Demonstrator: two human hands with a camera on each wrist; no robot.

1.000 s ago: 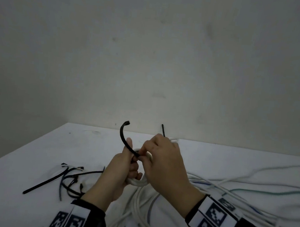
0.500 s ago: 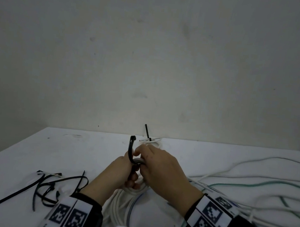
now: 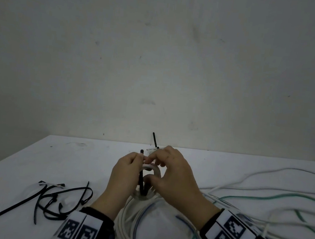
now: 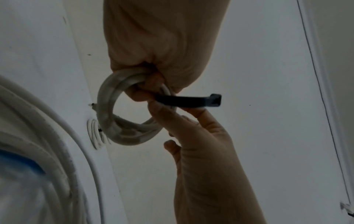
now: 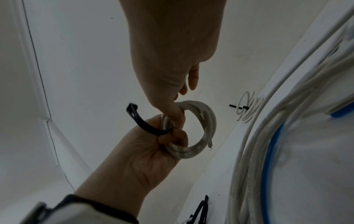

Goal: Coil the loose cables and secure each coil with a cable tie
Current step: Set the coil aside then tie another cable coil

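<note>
The left hand (image 3: 126,171) grips the small white coiled cable (image 5: 193,130) and black plastic cable tie (image 4: 188,101) above the white table (image 3: 71,161); the right hand (image 3: 174,174) pinches the coil and should feed the tie's tail squarely into its head

A small white cable coil (image 3: 152,172), mottled grey in shadow, is crossed by a black cable tie (image 3: 141,182) at centre frame. Loose black ties (image 3: 54,198) lie at lower left on the white worktop (image 3: 68,160). White cables (image 3: 242,185), a green cable (image 3: 272,197) and a blue strand (image 3: 140,214) spread across the lower right. Black wristbands (image 3: 237,237) carry black-and-white square-patterned markers. The wall (image 3: 159,52) behind is off-white, lightly smudged.
</note>
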